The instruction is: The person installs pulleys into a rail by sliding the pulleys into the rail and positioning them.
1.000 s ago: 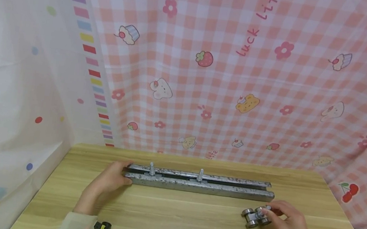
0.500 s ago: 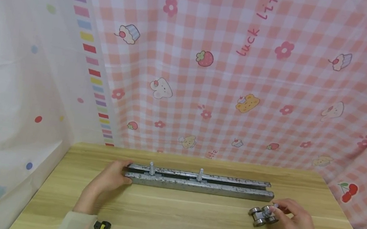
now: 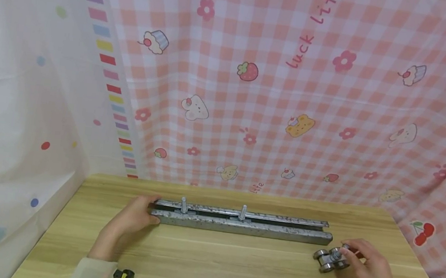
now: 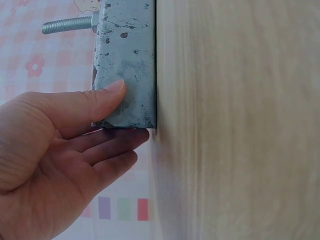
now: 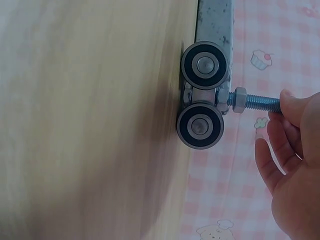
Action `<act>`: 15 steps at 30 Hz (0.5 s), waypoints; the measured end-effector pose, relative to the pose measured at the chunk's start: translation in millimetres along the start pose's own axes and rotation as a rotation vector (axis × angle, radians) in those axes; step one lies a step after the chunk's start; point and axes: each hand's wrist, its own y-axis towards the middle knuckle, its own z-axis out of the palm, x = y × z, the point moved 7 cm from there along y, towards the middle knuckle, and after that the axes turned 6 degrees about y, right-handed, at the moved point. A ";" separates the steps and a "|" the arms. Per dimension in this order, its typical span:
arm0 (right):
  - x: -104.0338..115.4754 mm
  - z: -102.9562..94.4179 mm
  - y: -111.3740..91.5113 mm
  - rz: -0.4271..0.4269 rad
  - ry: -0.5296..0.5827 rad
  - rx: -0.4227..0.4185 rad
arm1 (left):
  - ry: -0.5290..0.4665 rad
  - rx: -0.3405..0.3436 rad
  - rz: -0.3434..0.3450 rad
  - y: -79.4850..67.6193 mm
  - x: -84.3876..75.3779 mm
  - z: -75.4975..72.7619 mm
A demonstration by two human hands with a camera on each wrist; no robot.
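Observation:
A grey metal channel rail (image 3: 246, 229) with a slot along its top lies across the table. Two threaded bolts (image 3: 243, 212) stand up out of that slot. My left hand (image 3: 134, 216) grips the rail's left end; in the left wrist view its thumb presses the side face near the end. Between thumb and fingers my right hand (image 3: 371, 268) pinches the bolt of a roller trolley (image 3: 331, 259), just off the rail's right end. The right wrist view shows the trolley's bearing wheels (image 5: 200, 126) and its bolt with nuts (image 5: 262, 103), the fingertips at the bolt's end.
A small black piece with a yellow mark (image 3: 123, 277) is by the left sleeve (image 3: 96, 274). Pink checked cloth (image 3: 273, 131) hangs behind the wooden table (image 3: 225, 267), and white cloth (image 3: 16, 101) hangs at the left.
My right hand has carried the roller trolley to the right and slightly away from me, past the rail's right end. The left hand and the rail have stayed in place.

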 end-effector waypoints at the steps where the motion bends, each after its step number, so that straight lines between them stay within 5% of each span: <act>1: -1.6 -1.2 0.5 0.001 0.001 0.001 | 0.001 -0.001 0.003 0.1 0.0 0.0; 15: -18.4 -12.4 7.0 0.023 -0.055 0.030 | -0.039 -0.003 -0.030 0.1 1.9 1.5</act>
